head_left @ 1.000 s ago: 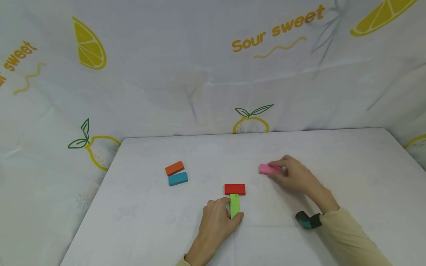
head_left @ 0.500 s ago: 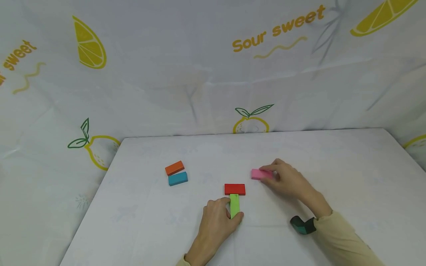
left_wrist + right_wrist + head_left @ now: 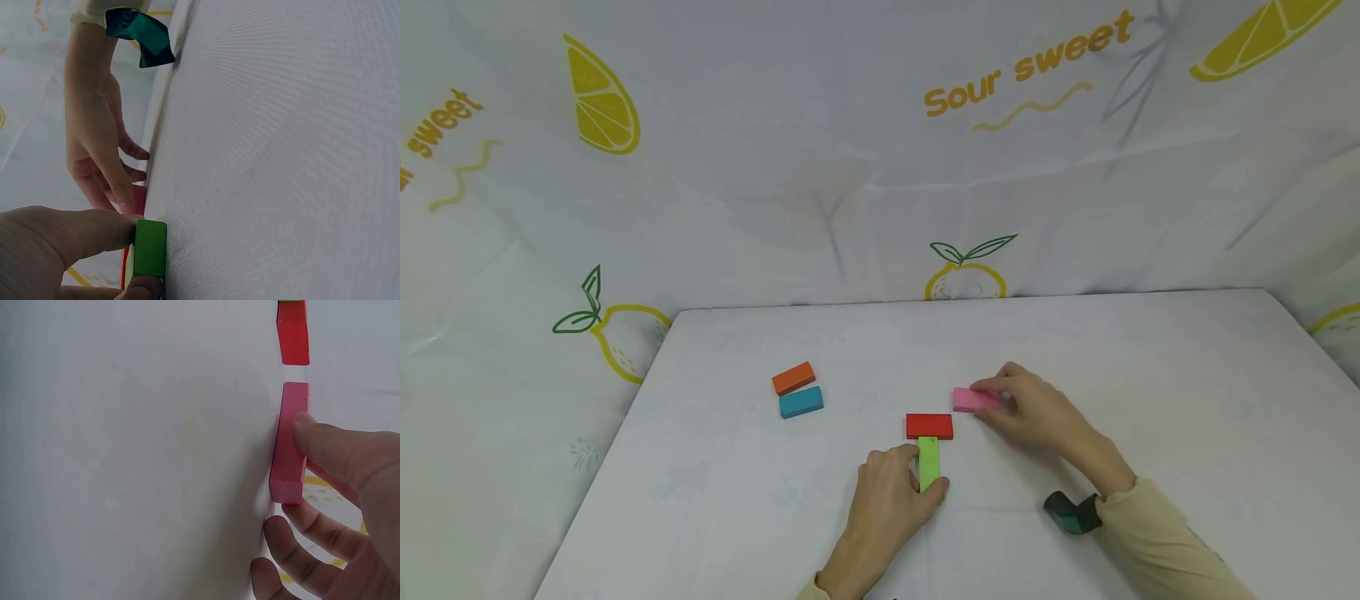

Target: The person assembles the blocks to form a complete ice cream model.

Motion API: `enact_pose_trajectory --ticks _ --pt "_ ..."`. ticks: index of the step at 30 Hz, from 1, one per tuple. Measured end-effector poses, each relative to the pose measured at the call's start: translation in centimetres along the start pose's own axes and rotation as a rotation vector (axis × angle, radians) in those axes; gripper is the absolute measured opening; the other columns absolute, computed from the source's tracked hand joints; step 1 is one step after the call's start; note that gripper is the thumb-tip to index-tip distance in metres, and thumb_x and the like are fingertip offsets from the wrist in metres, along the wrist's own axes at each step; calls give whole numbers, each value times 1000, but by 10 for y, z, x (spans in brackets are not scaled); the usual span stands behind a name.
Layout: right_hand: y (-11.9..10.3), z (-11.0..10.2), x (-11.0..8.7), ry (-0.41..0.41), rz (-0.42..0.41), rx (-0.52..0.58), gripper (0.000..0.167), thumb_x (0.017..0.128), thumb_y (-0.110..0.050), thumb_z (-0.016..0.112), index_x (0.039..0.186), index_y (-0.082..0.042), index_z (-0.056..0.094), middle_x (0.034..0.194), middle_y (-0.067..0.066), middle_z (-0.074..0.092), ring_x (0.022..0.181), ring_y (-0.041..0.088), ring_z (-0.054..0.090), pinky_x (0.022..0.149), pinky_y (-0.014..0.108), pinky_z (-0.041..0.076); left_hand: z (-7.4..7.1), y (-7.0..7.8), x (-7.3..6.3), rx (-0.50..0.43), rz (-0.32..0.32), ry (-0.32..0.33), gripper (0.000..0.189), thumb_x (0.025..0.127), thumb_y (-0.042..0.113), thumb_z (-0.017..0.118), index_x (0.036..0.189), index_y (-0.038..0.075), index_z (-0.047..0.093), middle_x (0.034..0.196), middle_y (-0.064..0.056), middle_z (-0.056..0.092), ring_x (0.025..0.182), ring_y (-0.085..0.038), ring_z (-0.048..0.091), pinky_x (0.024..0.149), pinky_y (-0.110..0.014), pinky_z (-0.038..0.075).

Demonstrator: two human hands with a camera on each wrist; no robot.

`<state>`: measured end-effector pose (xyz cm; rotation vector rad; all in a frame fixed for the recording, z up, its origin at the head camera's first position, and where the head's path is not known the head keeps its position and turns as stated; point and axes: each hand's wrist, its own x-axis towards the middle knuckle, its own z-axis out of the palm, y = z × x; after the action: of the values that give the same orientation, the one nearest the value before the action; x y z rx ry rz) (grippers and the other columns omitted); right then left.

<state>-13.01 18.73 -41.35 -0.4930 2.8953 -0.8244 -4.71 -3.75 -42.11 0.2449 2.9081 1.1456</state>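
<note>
My left hand (image 3: 889, 490) pinches a light green block (image 3: 928, 463) between thumb and fingers on the white table. The green block's far end meets the long side of a red block (image 3: 929, 426), so the two form a T. To the right, my right hand (image 3: 1033, 412) grips a pink block (image 3: 967, 400) by its long sides with thumb and fingers. The pink block lies just beyond the red block's right end; in the right wrist view a small gap separates the pink block (image 3: 290, 437) from the red block (image 3: 294, 337).
An orange block (image 3: 793, 378) and a blue block (image 3: 801, 402) lie close together at the left on the white table (image 3: 715, 492). A dark green curved piece (image 3: 1071, 512) sticks out from the right sleeve's cuff. Behind the table hangs a lemon-print cloth (image 3: 760, 167).
My right hand has carried the pink block left and slightly nearer, bringing it close to the red block. My left hand keeps its hold on the green block in the same place.
</note>
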Motion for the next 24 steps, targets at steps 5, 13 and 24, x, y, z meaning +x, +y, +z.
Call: enact_pose_trajectory --ticks 5,13,24 --pt "-2 3 0 2 -15 3 35 89 -24 79 122 -12 75 99 5 64 78 13 50 60 22 41 0 0 0 -6 -4 -3 32 78 18 85 99 -4 74 46 8 48 40 4 38 41 -15 33" --pt "-8 5 1 -14 -9 9 37 89 -25 79 123 -11 74 101 6 64 80 13 51 62 23 42 1 0 0 11 -1 8 33 77 19 85 98 -4 74 46 9 48 41 5 38 40 -15 34" --pt "-13 9 2 -13 -35 -10 37 88 -25 80 123 -12 75 100 4 64 82 13 51 63 23 43 1 0 0 20 -7 8 30 77 19 85 95 -2 73 45 9 47 41 3 38 41 -16 33"
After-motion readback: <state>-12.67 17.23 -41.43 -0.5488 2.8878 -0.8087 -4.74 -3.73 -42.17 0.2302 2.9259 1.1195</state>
